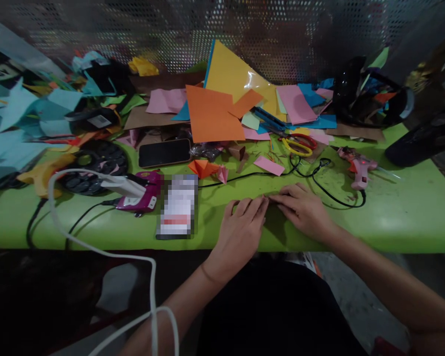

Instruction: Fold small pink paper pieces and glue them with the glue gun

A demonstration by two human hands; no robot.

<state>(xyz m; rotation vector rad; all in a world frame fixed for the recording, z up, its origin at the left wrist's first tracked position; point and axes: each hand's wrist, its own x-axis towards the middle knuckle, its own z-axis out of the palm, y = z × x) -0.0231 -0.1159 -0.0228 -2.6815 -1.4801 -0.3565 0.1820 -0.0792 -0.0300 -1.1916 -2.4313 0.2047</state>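
Observation:
My left hand (244, 222) and my right hand (306, 212) meet low over the green bench (393, 222), close to its front edge. Thumbs and fingers of both are pinched together at the tips. Whatever lies between them is too small and hidden to make out. Just beyond the fingers is a small pink paper strip (269, 166). A folded orange paper piece (203, 168) and a pleated pink one (223, 173) sit further left. Closest to my left hand is a phone (177, 210) with a lit, blurred-out screen.
Scissors (298, 145) and a pink glue gun (358, 170) with a looping black cord lie right. Leftward are a purple power socket (139, 200), white cable (107, 253), dark phone (164, 153), black round tray (96, 168) and yellow glue gun (44, 174). Coloured paper (211, 116) fills the back.

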